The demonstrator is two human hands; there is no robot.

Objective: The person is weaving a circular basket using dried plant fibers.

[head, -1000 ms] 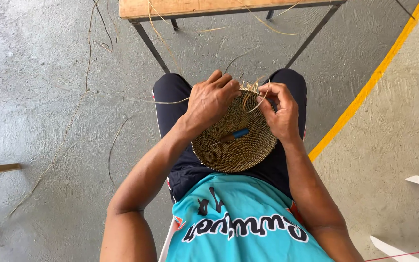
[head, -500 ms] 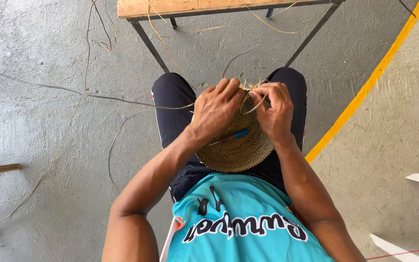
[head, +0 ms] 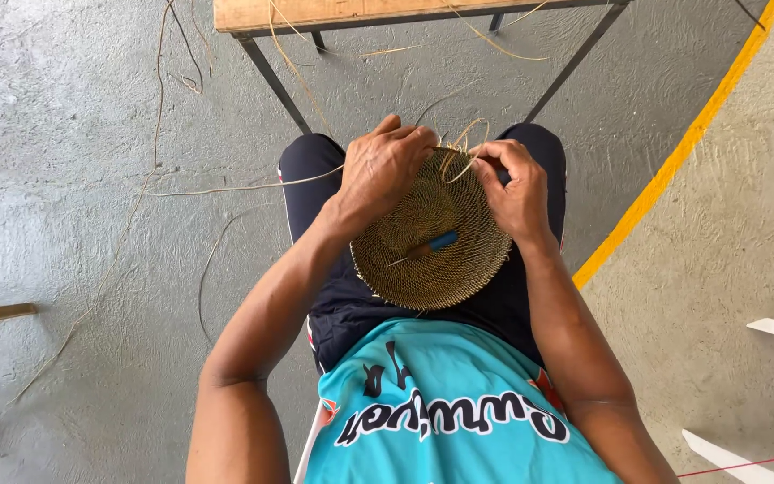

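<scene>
Round woven basket base (head: 432, 237) resting on the lap, small blue-handled tool (head: 432, 244) lying at its centre. At the rim's 11 o'clock, left hand (head: 385, 166) curled tight, grip pinching a long straw strand (head: 235, 187) trailing toward 9 o'clock. At 1 o'clock, right hand (head: 517, 184), grip pressed together on a looped fibre (head: 466, 143). Beyond, wooden counter (head: 315, 12) edge above grey concrete floor (head: 73, 134).
</scene>
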